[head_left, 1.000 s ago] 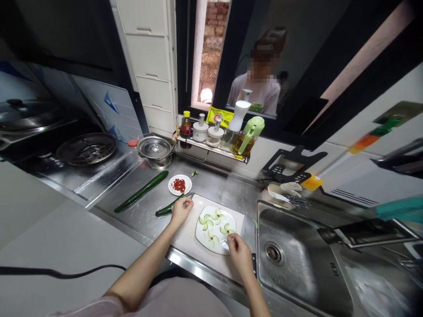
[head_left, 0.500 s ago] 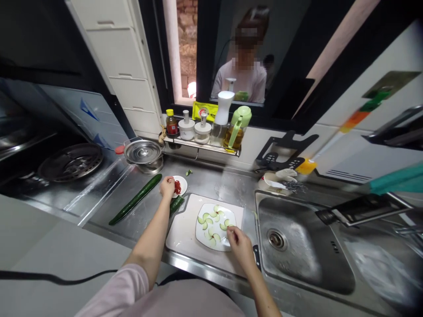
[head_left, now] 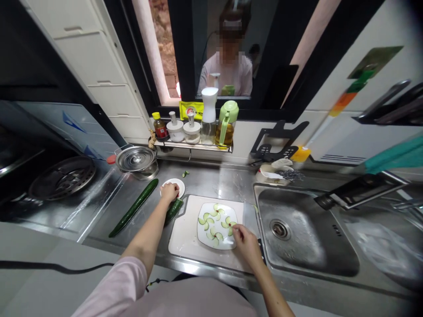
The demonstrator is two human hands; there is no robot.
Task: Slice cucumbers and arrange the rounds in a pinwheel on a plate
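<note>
My left hand [head_left: 169, 192] reaches down into a small white dish [head_left: 180, 183], fingers bunched over the small red pieces there, which it mostly hides. Just below it lies a cut length of cucumber [head_left: 174, 209]. My right hand [head_left: 246, 242] is at the right edge of a square white plate [head_left: 204, 240], thumb and fingertips pinched beside a fan of cucumber slices [head_left: 228, 225]. Several such fans, with small red bits at their centres, ring the plate. Whatever either pinch holds is too small to see. Beneath the plate is a white cutting board [head_left: 183, 242].
A whole cucumber [head_left: 134, 208] lies on the left of the steel counter, near a lidded pot [head_left: 137, 160]. Along the back, a rack [head_left: 205, 149] carries bottles and jars. The sink [head_left: 307, 237] is to the right; a dark handle [head_left: 261, 250] pokes out beside the board.
My left hand has moved from the dish's left edge down over the red pieces. My right hand stays by the right-hand fan, a little farther out from it. The camera view has shifted.
</note>
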